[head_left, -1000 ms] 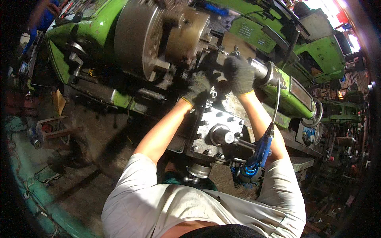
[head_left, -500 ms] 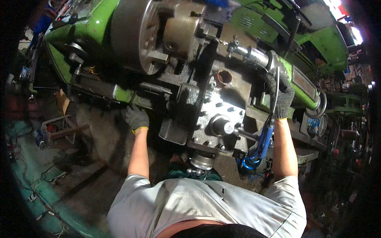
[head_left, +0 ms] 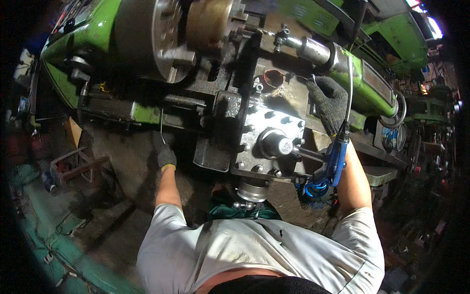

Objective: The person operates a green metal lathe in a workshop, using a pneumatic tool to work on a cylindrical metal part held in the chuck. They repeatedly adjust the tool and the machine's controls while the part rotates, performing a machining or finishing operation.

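Right hand (head_left: 329,100) grip, gloved, closed on the rear right corner of the grey metal block (head_left: 274,132); left hand (head_left: 165,156) grip closed round a thin rod (head_left: 161,128) at the front edge of the green lathe (head_left: 147,63). Block sits mid-lathe, w/ blue air tool (head_left: 335,159) hanging at its right edge.
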Available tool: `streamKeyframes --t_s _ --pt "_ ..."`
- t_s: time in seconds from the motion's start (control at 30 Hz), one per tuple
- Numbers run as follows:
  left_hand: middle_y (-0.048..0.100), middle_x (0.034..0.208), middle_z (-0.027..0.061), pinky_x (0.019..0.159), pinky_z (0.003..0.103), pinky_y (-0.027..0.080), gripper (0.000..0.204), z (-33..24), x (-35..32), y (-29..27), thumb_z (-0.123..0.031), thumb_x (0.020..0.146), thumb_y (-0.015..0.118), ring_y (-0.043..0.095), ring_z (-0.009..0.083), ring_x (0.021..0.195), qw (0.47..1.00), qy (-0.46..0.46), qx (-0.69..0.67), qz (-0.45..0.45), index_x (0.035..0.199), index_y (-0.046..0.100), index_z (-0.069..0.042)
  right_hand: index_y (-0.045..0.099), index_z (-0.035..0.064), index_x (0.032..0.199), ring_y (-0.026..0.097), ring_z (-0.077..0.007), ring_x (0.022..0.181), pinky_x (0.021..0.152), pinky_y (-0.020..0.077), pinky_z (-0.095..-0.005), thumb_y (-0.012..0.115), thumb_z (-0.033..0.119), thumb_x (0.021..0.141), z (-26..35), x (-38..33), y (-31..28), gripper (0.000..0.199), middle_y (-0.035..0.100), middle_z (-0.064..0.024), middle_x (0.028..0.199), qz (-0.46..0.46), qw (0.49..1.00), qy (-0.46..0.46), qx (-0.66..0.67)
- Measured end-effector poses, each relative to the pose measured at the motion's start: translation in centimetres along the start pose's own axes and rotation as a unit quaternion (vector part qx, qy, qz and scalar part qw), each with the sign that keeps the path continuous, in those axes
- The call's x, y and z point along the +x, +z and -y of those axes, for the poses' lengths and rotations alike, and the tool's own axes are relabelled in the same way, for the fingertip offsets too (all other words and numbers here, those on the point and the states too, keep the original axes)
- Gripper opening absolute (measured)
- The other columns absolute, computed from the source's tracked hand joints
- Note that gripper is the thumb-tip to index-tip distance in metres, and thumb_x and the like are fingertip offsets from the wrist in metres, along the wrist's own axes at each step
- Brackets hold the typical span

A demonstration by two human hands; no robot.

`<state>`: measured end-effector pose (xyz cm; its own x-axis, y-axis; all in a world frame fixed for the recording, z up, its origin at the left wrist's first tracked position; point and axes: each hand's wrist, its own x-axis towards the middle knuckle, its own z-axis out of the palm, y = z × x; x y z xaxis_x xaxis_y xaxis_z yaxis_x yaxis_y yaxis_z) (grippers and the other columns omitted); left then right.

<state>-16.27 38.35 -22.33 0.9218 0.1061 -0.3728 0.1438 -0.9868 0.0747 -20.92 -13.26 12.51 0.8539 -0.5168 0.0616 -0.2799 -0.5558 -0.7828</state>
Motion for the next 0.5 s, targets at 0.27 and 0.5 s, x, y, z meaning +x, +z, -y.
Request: streamKeyframes --t_s 0.27,0.5 --pt "0.07 0.112 0.0189 0.093 0.049 0.051 0.038 -12.2 2.7 -8.8 -0.028 0.095 0.067 0.065 0.0391 0.106 0.908 0.34 -0.188 -0.157 0.122 0.069 -0.003 0.074 -0.0007 0.107 0.069 -0.0145 0.07 0.064 0.0539 -0.0318 0.076 0.021 0.093 -2.1 0.8 1.3 0.026 0.073 -0.0098 0.078 0.003 1.0 -0.02 0.004" --pt "0.061 0.136 0.0163 0.106 0.047 0.043 0.069 -31.2 1.8 -18.3 -0.035 0.085 0.076 0.056 0.0372 0.124 0.763 0.577 -0.249 -0.153 0.145 0.054 -0.009 0.074 0.0025 0.104 0.066 -0.0166 0.067 0.064 0.0525 -0.0331 0.076 0.019 0.091 -0.1 1.7 0.0 0.021 0.071 -0.0092 0.079 -0.027 0.996 -0.08 -0.016"
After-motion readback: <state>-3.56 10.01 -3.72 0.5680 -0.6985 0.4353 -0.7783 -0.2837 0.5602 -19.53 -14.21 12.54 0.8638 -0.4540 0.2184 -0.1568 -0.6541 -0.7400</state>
